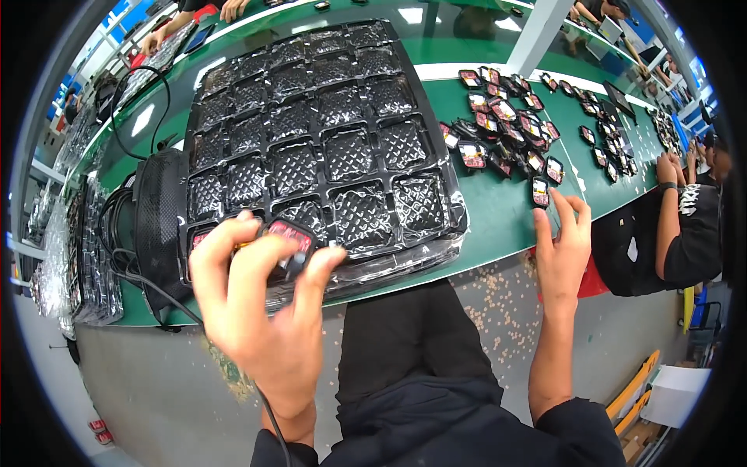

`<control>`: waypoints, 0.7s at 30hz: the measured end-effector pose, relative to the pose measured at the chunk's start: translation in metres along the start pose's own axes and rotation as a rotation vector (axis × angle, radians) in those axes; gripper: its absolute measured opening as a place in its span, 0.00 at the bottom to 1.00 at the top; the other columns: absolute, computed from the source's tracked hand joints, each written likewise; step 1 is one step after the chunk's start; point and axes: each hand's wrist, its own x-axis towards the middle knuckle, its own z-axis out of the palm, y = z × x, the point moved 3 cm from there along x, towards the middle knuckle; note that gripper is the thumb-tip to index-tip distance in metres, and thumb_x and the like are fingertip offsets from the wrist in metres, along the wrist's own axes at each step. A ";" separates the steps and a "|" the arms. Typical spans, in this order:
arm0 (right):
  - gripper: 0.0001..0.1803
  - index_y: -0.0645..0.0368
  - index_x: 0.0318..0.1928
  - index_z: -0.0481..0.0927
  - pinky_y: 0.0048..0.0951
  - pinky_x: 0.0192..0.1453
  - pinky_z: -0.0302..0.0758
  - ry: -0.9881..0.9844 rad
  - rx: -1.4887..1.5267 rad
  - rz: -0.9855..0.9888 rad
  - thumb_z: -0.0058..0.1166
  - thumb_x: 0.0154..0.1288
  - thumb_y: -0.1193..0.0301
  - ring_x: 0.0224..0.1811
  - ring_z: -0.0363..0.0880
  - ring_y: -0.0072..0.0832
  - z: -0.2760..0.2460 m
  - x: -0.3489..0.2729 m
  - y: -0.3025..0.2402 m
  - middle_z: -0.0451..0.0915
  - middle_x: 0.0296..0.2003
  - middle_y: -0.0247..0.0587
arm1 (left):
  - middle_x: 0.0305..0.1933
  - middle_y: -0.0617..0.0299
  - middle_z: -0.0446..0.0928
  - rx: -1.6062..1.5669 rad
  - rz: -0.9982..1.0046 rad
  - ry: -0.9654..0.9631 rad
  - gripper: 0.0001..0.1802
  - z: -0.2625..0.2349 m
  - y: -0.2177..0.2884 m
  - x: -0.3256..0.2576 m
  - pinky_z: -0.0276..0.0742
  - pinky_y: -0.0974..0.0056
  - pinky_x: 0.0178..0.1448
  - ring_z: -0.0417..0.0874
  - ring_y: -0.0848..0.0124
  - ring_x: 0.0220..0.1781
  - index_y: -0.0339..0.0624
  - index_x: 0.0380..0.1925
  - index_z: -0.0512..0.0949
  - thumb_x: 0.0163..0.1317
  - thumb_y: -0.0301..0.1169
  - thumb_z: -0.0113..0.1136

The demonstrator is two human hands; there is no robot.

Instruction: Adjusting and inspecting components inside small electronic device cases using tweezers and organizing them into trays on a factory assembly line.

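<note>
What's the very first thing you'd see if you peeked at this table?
The big black tray of shiny quilted pockets fills the middle of the green table. To its right lies a scatter of small black parts with red and pink faces. The left hand holds one such part at the tray's near edge, and the right hand picks at another.
</note>
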 end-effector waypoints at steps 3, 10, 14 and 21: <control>0.19 0.60 0.55 0.83 0.40 0.43 0.79 -0.017 -0.196 -0.105 0.64 0.69 0.63 0.38 0.83 0.43 0.005 0.003 0.013 0.80 0.55 0.48 | 0.43 0.55 0.78 -0.006 -0.122 -0.078 0.17 0.010 -0.005 0.007 0.76 0.56 0.55 0.81 0.58 0.49 0.37 0.33 0.81 0.45 0.24 0.81; 0.17 0.60 0.50 0.83 0.41 0.48 0.80 -0.003 -0.121 -0.126 0.68 0.64 0.66 0.46 0.84 0.47 0.005 0.005 0.015 0.83 0.51 0.45 | 0.41 0.58 0.77 0.176 0.033 -0.198 0.16 0.003 -0.007 0.000 0.69 0.42 0.70 0.81 0.51 0.53 0.39 0.39 0.86 0.51 0.33 0.78; 0.13 0.60 0.43 0.81 0.41 0.42 0.79 -0.030 -0.089 -0.085 0.70 0.61 0.70 0.42 0.84 0.45 0.005 0.002 0.012 0.84 0.47 0.42 | 0.45 0.59 0.77 0.217 0.070 -0.241 0.17 0.000 -0.012 -0.006 0.61 0.33 0.73 0.78 0.48 0.60 0.45 0.43 0.88 0.53 0.35 0.78; 0.17 0.62 0.41 0.81 0.22 0.25 0.65 -0.112 0.292 -0.183 0.75 0.52 0.76 0.19 0.63 0.18 -0.006 -0.016 -0.006 0.86 0.47 0.44 | 0.47 0.51 0.77 -0.210 0.300 -0.027 0.13 -0.015 0.003 -0.030 0.79 0.42 0.61 0.81 0.50 0.57 0.38 0.39 0.84 0.67 0.38 0.68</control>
